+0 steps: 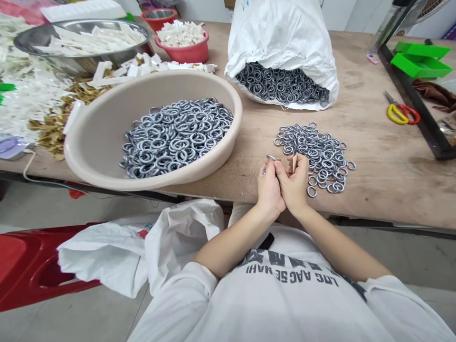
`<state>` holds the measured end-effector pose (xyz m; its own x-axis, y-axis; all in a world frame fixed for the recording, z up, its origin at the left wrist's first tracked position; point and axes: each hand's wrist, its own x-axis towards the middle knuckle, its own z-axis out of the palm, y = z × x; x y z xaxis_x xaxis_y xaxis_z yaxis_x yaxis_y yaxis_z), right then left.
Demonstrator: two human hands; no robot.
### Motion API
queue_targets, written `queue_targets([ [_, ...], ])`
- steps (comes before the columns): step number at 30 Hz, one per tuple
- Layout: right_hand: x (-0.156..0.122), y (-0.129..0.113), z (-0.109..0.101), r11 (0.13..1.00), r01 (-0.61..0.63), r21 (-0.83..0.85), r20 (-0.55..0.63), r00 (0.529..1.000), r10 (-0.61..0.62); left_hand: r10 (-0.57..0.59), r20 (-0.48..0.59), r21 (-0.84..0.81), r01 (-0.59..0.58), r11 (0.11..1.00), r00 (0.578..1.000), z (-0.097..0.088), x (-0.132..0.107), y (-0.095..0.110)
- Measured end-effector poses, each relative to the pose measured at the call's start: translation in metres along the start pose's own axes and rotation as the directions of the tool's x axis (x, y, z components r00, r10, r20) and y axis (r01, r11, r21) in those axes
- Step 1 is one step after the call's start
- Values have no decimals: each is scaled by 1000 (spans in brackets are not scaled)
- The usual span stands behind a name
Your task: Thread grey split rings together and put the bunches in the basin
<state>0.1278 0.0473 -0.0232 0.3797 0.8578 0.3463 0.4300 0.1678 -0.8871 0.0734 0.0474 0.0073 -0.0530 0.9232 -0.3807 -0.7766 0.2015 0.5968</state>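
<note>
Plywood workbench [377, 161]: a beige plastic basin [92, 142] and white sack [281, 33] hold many grey metal rings [178, 137], with a loose pile [315, 159] just right. Hands close together: left hand [269, 190] pinches one ring [270, 157], right hand [292, 185] a pale strip [294, 163].

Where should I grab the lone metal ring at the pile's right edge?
Pinch the metal ring on its right rim from above: it lies flat on the wooden tabletop, apart from the pile, with bare wood on that side.
</note>
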Motion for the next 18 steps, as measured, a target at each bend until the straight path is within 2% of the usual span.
queue_targets([
  [4, -4, -3, -2, 999, 37, 9, 41, 998, -37, 41, -2, 11, -41, 999, 999, 1, 2, 0],
  [7, -6, -7, -8, 992, 124, 1, 99, 987, -124, 63, 71, -10, -63, 998, 995, -2, 4, 7],
  [10, 0, -12, -24, 990, 131, 51, 207, 969, -139, -38, 188, 114, 16, 993, 981, -11, 2, 22],
  [13, 12, -19, -50, 986, 163, 46, 351, 921, -168, -139, 264, 291, 59, 955, 955, -21, -7, 41],
  [16, 22, -29, -73, 955, 295, -44, 466, 851, -241, -127, 294, 346, 19, 938, 947, -28, -17, 52],
  [18, 23, -35, -80, 931, 359, -60, 504, 816, -282, -118, 312, 354, 0, 935, 943, -31, -22, 54],
])
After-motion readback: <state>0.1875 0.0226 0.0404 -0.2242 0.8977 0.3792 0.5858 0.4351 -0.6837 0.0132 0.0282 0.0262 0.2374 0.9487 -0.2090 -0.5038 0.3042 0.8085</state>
